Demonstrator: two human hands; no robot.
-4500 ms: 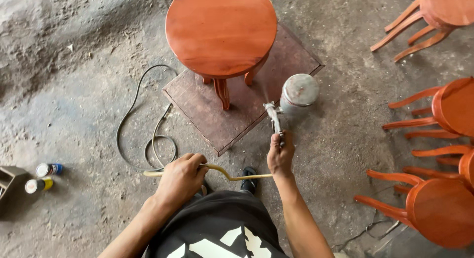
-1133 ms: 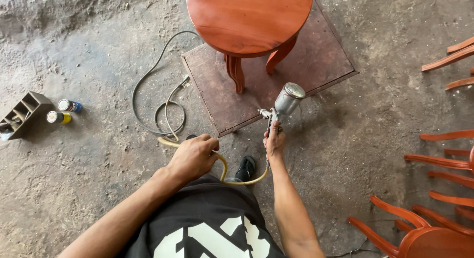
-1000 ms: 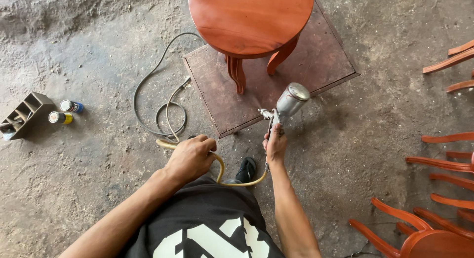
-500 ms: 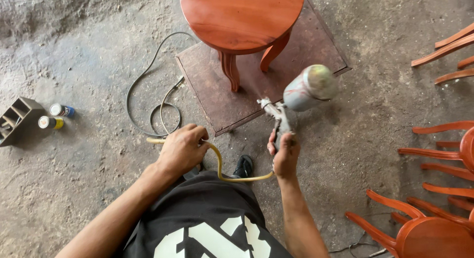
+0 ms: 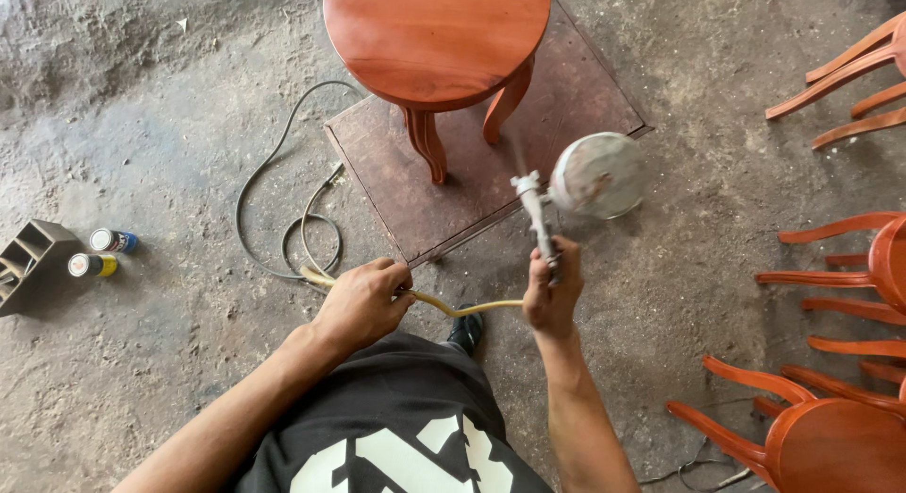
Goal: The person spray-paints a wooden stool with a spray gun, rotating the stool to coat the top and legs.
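The right hand (image 5: 552, 295) gripped a metal spray gun with round cup (image 5: 576, 186) at five o'clock of the round reddish wooden stool (image 5: 439, 50); the left hand (image 5: 363, 300) clenched its yellowish hose (image 5: 467, 309).

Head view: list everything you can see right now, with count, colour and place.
Round stool: one, reddish-brown, top centre, standing on the board.
Board: one, dark brown, flat on the floor under the stool.
Spray gun: one, metal with a pale cup, right of centre.
Hose: one, yellowish, running between both hands.
Cable: one, grey, looped on the floor left of the board.
Spray cans: two, lying at far left.
Block: one, grey, hollow, left edge.
Stools: several, reddish-brown, right edge.
Floor: grey concrete.
Left hand: grip on the hose.
Right hand: grip on the spray gun.
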